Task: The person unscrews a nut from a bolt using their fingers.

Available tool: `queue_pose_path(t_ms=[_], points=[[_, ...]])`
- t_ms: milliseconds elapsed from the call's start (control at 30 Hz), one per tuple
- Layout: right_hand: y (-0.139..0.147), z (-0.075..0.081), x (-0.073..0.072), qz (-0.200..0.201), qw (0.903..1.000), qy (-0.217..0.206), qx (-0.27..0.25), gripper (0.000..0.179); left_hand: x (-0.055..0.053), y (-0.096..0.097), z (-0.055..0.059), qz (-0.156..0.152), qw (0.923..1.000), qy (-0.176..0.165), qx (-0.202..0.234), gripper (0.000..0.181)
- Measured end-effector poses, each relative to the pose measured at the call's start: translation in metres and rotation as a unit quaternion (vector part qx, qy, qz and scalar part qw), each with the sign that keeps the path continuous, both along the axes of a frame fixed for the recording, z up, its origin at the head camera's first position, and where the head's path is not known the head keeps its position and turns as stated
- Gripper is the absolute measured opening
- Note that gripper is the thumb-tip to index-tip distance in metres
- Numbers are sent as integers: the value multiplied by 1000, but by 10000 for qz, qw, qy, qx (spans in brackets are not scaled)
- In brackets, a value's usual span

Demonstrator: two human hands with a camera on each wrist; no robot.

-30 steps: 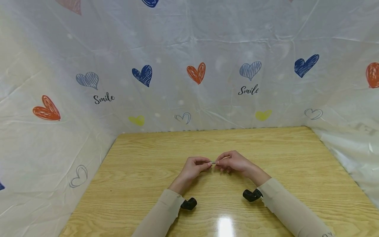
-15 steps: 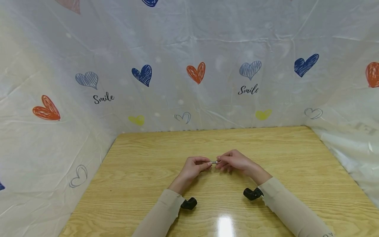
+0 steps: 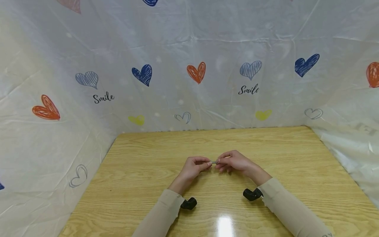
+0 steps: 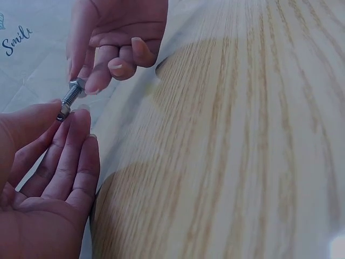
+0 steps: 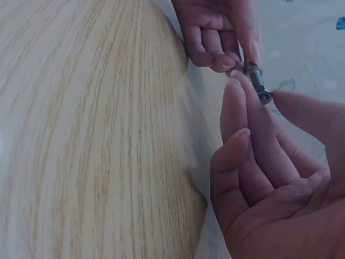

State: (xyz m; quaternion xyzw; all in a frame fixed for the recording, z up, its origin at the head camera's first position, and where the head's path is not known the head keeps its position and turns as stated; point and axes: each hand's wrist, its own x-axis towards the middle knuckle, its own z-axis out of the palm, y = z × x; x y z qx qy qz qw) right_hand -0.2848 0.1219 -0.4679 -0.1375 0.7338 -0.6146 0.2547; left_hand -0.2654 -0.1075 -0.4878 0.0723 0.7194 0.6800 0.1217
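Note:
A small silver bolt with a threaded shaft is held crosswise between both hands, above the middle of the table. My left hand pinches its left end between thumb and index finger; a short metal piece shows there at the fingertips. At the other end, the thumb and index finger of my right hand pinch the hexagonal head. The right hand's other fingers are loosely bent below. In the head view the fingertips hide both ends, and only a short stretch of shaft shows.
The wooden table stretches out under both hands. A white plastic sheet printed with hearts and "Smile" hangs behind it and at both sides. Black wrist cameras jut inward from the beige sleeves.
Half a second ago the right fingertips were drawn back a little, leaving the bolt's head exposed; now they are back around it. The left hand has stayed in place.

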Motion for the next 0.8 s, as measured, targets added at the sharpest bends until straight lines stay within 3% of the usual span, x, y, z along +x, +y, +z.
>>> queue_pose_path(t_ms=[267, 567, 800], points=[[3, -1, -1, 163, 9996, 0, -242, 35, 2, -1, 3, -4, 10000, -20, -68, 19], [0, 2, 2, 30, 9999, -131, 92, 36, 1, -1, 2, -19, 10000, -24, -94, 20], [-1, 3, 4, 74, 9999, -128, 16, 36, 0, 0, 0, -11, 9999, 31, -112, 21]])
